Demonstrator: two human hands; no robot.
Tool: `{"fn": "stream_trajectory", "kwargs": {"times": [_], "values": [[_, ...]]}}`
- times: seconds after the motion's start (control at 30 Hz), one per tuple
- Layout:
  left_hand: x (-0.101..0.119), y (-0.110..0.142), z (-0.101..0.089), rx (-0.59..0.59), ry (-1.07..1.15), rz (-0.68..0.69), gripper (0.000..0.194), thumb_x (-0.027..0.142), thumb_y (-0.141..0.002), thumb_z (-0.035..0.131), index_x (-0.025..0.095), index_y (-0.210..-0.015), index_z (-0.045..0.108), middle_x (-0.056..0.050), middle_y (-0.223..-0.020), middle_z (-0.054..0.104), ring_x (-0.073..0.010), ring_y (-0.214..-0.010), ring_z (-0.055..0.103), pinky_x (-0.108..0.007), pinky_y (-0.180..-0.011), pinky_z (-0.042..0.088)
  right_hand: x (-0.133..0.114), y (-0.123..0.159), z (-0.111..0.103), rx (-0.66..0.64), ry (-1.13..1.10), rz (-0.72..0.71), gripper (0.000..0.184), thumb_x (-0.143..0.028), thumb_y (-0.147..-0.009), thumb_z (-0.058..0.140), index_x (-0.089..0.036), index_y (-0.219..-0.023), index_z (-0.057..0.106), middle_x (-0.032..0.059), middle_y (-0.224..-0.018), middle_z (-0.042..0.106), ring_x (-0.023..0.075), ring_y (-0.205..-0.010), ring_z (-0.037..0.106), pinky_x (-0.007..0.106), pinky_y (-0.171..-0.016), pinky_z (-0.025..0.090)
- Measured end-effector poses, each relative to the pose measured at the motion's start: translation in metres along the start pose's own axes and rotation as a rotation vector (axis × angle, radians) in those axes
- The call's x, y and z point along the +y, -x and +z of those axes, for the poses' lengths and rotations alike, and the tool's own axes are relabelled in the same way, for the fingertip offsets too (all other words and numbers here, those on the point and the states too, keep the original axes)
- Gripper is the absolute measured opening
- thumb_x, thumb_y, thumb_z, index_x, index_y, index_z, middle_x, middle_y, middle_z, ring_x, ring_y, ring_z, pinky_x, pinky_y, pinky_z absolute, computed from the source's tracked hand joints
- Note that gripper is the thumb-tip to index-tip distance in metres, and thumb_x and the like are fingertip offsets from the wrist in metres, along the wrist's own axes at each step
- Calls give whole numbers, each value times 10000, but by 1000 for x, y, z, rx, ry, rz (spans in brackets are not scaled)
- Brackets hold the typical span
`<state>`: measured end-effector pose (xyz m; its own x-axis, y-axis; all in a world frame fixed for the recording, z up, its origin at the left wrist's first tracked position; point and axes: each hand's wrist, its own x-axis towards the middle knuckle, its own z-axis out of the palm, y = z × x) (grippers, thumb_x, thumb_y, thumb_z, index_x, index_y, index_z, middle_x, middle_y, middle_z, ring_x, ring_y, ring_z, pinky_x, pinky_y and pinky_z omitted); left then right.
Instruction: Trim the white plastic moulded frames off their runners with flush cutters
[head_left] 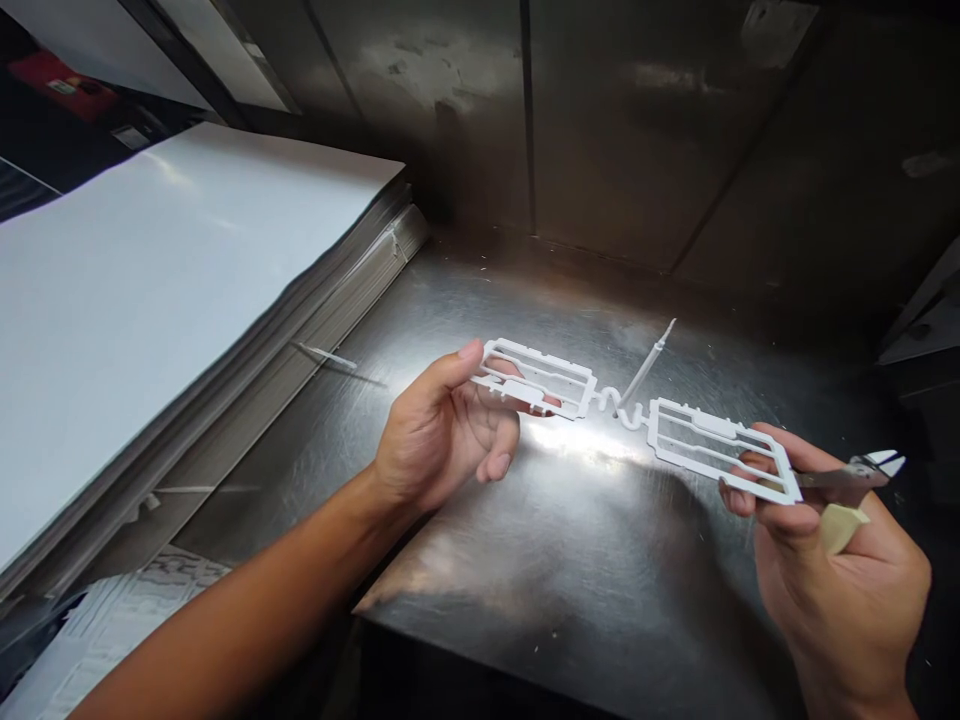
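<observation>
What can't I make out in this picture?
All in the head camera's view:
- Handles of the nippers: mostly hidden by the right hand.
- Outer end of the left white plastic frame: partly covered by the left hand.
- Left side of the sheet stack: cut off by the picture's edge.
- Markings on the papers, lower left: blurred.
- Red object, upper left: too dark and blurred to identify.

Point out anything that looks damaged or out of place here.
Two thin white strips jut sideways from the stack, odd against its otherwise layered side. Small pale flecks lie scattered on the metal surface, like stray debris. The held white frames show no clear break.
</observation>
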<state>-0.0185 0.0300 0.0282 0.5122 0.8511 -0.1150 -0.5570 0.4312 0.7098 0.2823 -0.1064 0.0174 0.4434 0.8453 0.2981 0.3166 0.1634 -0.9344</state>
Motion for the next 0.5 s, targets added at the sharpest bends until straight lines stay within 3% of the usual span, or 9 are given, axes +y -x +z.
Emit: {"fn": "stream_trajectory", "kwargs": {"times": [0.2, 0.27, 0.37, 0.5], "values": [[3, 1, 5, 37, -31, 4, 353, 483, -959, 874, 137, -940, 804, -139, -925, 864, -168, -421, 683, -194, -364, 509, -1, 3, -1, -30, -14, 13, 518, -445, -995, 975, -280, -1461, 821, 89, -1058, 800, 282, -934, 769, 470, -987, 647], [3, 0, 6, 63, -41, 22, 339, 474, -973, 849, 140, -949, 802, -122, -905, 855, -162, -424, 677, -192, -354, 500, -1, 4, 0, -17, 36, 3, 542, -380, -993, 974, -292, -1498, 799, 81, -1127, 811, 242, -968, 784, 372, -1026, 655], [3, -1, 6, 80, -49, 42, 356, 492, -994, 814, 142, -934, 788, -99, -889, 837, -155, -429, 672, -192, -335, 485, -3, 5, 4, 15, 125, -44, 504, -317, -986, 969, -296, -1468, 821, 72, -1255, 801, 167, -945, 782, 187, -957, 638], [1, -2, 5, 87, -64, 28, 405, 551, -994, 808, 149, -964, 773, -114, -979, 842, -146, -453, 681, -181, -329, 473, -8, 5, 11, 44, 170, -86, 496, -323, -987, 964, -312, -1463, 822, 44, -1257, 795, 168, -936, 774, 213, -973, 653]]}}
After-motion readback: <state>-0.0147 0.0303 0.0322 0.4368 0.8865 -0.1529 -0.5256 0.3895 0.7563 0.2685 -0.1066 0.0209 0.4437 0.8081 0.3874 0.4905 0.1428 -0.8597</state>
